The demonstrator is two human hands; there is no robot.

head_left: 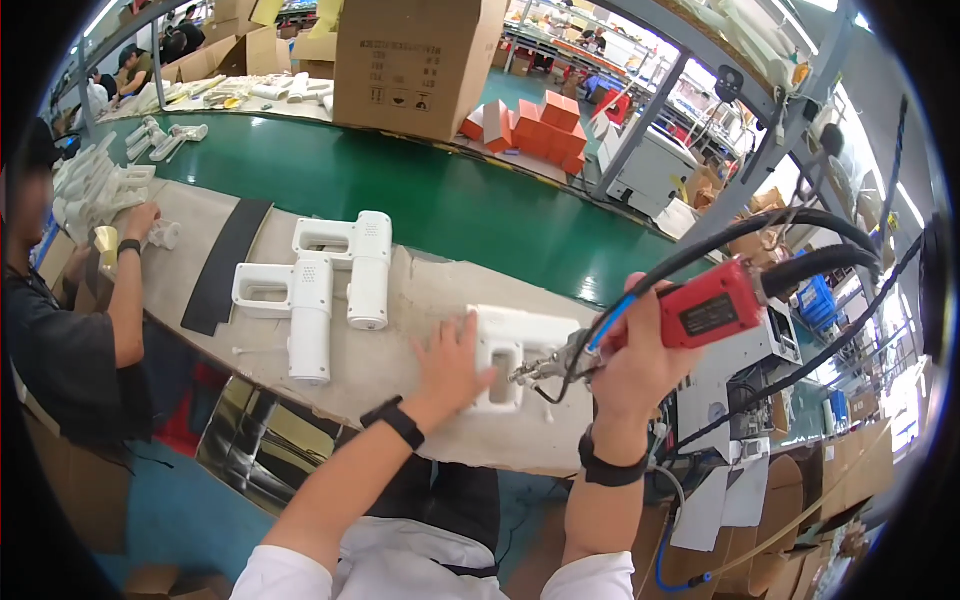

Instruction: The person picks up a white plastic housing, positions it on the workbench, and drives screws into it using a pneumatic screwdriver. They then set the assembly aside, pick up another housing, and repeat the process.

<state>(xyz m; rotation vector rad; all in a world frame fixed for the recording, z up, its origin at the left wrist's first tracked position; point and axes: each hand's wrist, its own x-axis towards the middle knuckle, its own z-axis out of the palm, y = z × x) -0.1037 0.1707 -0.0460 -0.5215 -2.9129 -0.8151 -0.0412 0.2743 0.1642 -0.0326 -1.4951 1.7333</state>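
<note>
In my right hand [640, 375] is a red electric screwdriver [712, 303], my fingers closed round it. Its metal nose [545, 370] points left, over the handle of a white gun-shaped plastic housing [530, 328]. That housing lies on its side on the cardboard-covered bench. My left hand [452, 368] rests at the housing's left edge with fingers spread and the thumb by the handle opening. Further left lie two similar white housings, a nearer one [311, 315] and a farther one [371, 268]. Whether the screwdriver's tip touches the housing, I cannot tell.
A black strip [228, 265] lies across the cardboard [400, 290]. Beyond it runs a green bench surface [440, 210] with a large carton [410, 70] and orange boxes [540, 125]. A co-worker [70, 330] handles white parts at left. Black cables [780, 215] loop at right.
</note>
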